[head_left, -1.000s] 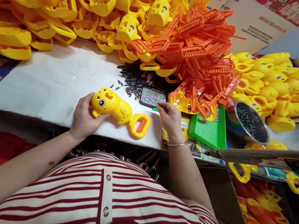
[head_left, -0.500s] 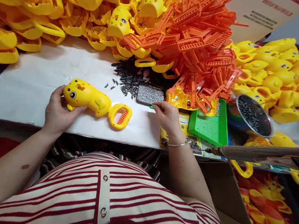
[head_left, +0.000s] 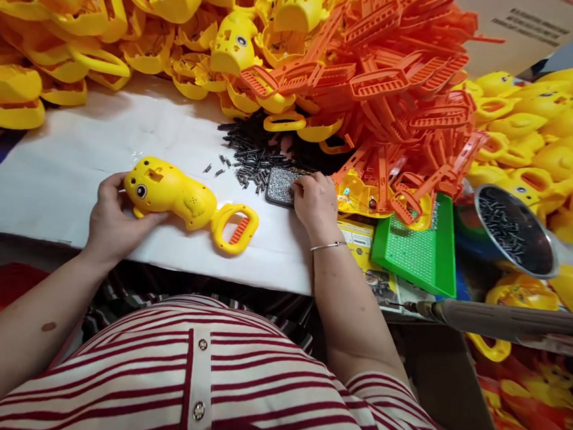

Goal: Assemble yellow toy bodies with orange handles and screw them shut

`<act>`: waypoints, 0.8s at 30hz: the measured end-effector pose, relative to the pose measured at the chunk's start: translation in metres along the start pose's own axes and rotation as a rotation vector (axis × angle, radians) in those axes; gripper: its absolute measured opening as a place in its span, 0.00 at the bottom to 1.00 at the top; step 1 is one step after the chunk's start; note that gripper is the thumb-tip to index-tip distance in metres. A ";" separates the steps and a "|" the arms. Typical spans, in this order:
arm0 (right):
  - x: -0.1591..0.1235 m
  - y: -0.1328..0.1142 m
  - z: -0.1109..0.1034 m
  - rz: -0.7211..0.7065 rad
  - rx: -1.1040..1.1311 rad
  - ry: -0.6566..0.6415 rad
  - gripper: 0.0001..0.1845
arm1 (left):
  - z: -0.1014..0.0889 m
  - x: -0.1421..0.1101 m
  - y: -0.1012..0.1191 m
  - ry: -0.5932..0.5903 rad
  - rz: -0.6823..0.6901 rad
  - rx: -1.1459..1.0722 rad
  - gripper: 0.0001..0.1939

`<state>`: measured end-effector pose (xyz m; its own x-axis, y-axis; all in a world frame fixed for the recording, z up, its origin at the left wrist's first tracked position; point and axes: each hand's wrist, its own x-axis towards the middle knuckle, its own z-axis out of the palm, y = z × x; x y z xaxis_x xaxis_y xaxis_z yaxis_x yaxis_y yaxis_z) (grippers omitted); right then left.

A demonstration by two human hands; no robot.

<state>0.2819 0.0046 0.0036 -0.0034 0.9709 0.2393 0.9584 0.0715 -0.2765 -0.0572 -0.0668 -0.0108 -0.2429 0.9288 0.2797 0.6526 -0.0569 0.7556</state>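
Hands apart. Left hand (head_left: 115,221) clasps head end of yellow toy (head_left: 187,200) on white sheet (head_left: 92,138). Right hand (head_left: 316,205) has moved up to dark tray (head_left: 278,202), fingertips' hold unclear; work now seems centred on tray's grey pieces (head_left: 280,185).

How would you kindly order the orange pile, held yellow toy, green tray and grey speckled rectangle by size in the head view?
Orange pile
Held yellow toy and green tray: too close to rank
Grey speckled rectangle, partly covered
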 end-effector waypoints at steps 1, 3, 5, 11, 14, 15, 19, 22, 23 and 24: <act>-0.001 0.001 0.000 0.006 0.040 0.020 0.11 | 0.000 0.000 0.007 0.015 -0.052 0.037 0.38; -0.002 0.000 0.000 0.028 0.170 0.050 0.09 | 0.002 0.001 0.022 0.036 -0.161 0.084 0.38; -0.003 -0.002 0.001 0.079 0.364 0.051 0.06 | 0.004 0.001 0.033 0.025 -0.184 0.086 0.39; -0.014 -0.018 -0.004 0.235 0.996 -0.104 0.05 | 0.008 -0.007 0.034 0.032 -0.129 0.037 0.40; -0.026 -0.023 -0.009 0.223 1.060 -0.176 0.07 | 0.007 -0.013 0.031 0.016 -0.115 0.028 0.41; -0.030 -0.024 -0.010 0.220 1.045 -0.185 0.08 | 0.007 -0.014 0.030 0.009 -0.112 0.022 0.41; -0.045 -0.028 -0.009 0.253 1.098 -0.218 0.14 | 0.008 -0.016 0.028 0.002 -0.082 -0.016 0.41; -0.050 -0.032 -0.007 0.329 1.233 -0.269 0.18 | 0.010 -0.016 0.025 0.013 -0.054 -0.043 0.41; -0.051 -0.033 -0.007 0.357 1.267 -0.282 0.18 | 0.011 -0.016 0.024 0.010 -0.044 -0.048 0.41; -0.052 -0.035 -0.007 0.378 1.291 -0.293 0.17 | 0.012 -0.016 0.024 0.005 -0.034 -0.051 0.40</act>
<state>0.2508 -0.0502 0.0074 -0.0180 0.9793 -0.2014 -0.0284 -0.2018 -0.9790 -0.0296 -0.0783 -0.0042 -0.2677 0.9289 0.2559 0.6062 -0.0441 0.7941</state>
